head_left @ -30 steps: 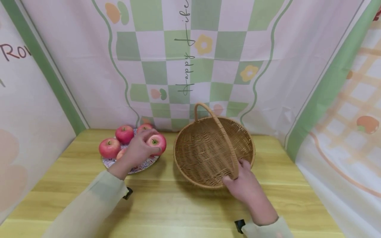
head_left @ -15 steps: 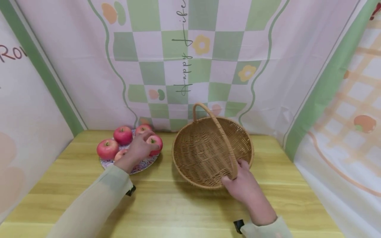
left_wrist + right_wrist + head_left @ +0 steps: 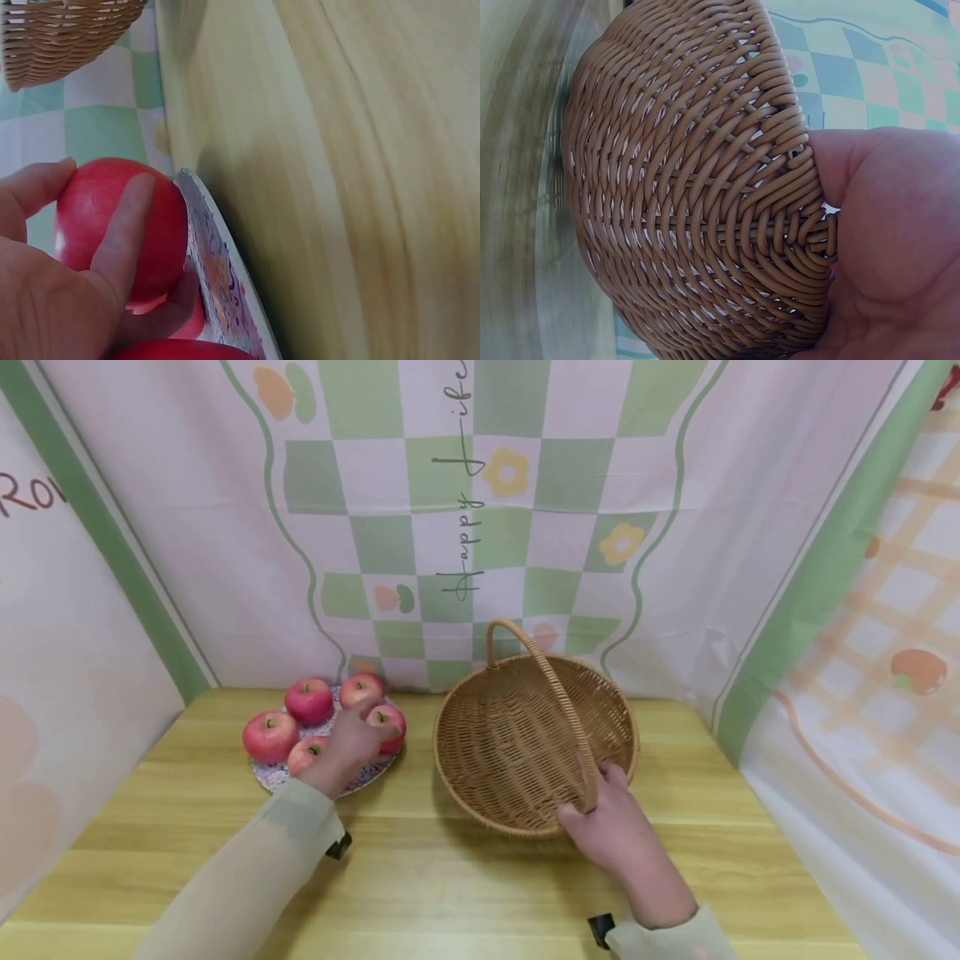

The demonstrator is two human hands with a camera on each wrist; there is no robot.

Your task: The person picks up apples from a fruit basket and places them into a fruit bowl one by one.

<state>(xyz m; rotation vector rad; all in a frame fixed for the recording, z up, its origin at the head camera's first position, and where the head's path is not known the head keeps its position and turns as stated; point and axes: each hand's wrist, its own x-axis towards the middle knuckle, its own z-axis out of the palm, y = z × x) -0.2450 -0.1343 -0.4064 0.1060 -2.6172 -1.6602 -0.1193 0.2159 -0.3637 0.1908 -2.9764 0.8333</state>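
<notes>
My left hand (image 3: 351, 739) spreads its fingers around a red apple (image 3: 389, 725) at the right side of the patterned plate (image 3: 327, 727). In the left wrist view, that apple (image 3: 94, 217) sits against the plate (image 3: 214, 259), with straight fingers lying along its skin. Several more apples share the plate, among them a paler one (image 3: 302, 756) partly behind the left wrist. My right hand (image 3: 611, 827) grips the wicker basket (image 3: 517, 743) where its handle meets the near right rim. In the right wrist view, the thumb presses at the rim of the basket (image 3: 697, 180).
A wooden table (image 3: 450, 877) carries the plate and the basket, which stand side by side near the back edge. Behind them hangs a checked cloth (image 3: 502, 543), and printed cloths flank both sides. The basket's handle (image 3: 551, 681) arches up over its opening.
The apple in my left hand has come down onto the plate, slightly leftward, and the fingers around it have loosened. My right hand keeps its hold on the basket.
</notes>
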